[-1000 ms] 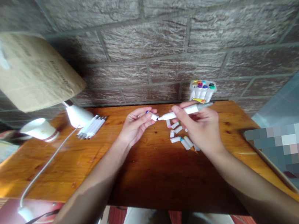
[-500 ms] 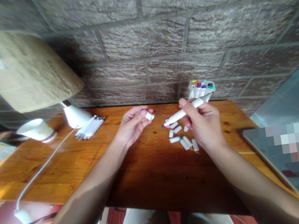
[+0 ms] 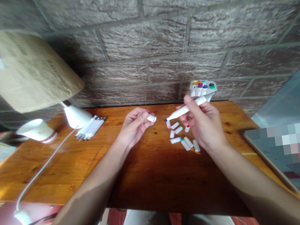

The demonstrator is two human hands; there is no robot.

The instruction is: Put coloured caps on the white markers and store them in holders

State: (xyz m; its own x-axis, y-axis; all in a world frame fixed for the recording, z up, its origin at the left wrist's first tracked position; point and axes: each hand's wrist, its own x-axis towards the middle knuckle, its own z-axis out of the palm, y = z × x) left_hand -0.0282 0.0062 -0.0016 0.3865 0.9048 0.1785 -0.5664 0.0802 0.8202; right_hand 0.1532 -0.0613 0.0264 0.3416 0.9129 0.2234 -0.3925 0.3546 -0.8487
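Between the thumb and fingers of my left hand (image 3: 136, 126) is a white marker cap (image 3: 151, 118), its opening turned toward the right. My right hand (image 3: 206, 123) grips an uncapped white marker (image 3: 179, 112) whose dark blue-purple tip points left at the cap. A short gap separates tip and cap. Below the marker, several loose marker caps (image 3: 175, 140) with coloured ends lie on the wooden table (image 3: 146, 168). Behind my right hand stands a holder of markers (image 3: 202, 87) with coloured ends, partly covered by that hand.
Several white markers (image 3: 90, 127) lie side by side at the left, close to a lamp (image 3: 76, 115) and a paper cup (image 3: 37, 131). A white cord (image 3: 44, 164) runs over the table's left part. A flat device (image 3: 274, 162) lies at the right edge. A brick wall (image 3: 142, 39) rises behind.
The marker in my right hand has tilted closer to level, its tip rising slightly. In my left hand, the cap has turned so that its opening faces the marker.
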